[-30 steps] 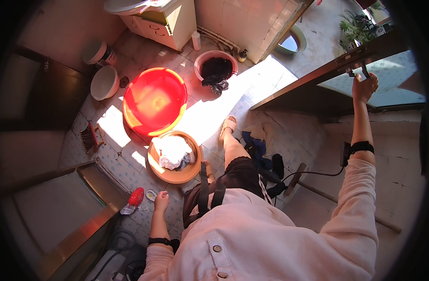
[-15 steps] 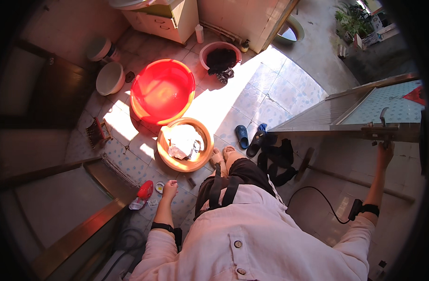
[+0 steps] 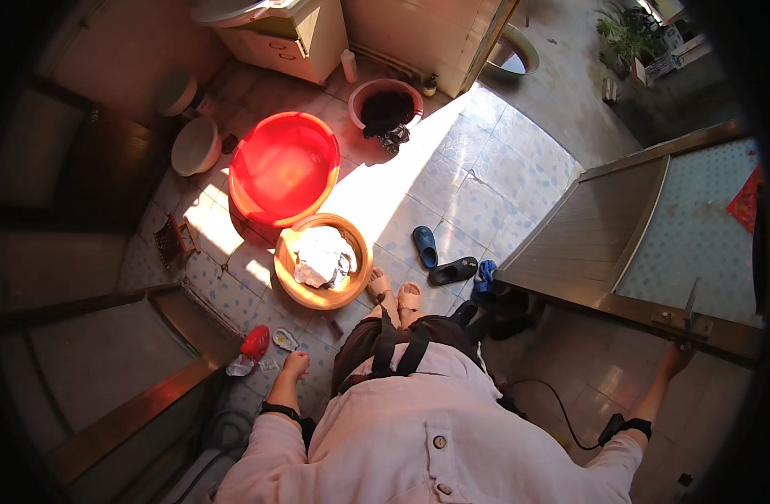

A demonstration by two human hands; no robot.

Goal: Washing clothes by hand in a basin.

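Head view: framed door (image 3: 591,223), at right; presumably stiff, heavyish, with fragile patterned pane (image 3: 687,231); best held by handle (image 3: 692,301). Right hand (image 3: 675,359) by handle, grip impossible to tell. Left hand (image 3: 296,364) curled closed, apparently empty.

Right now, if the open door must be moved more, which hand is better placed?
The right hand seems better placed: it is close beside the handle of the door, while the left hand is far to the left.
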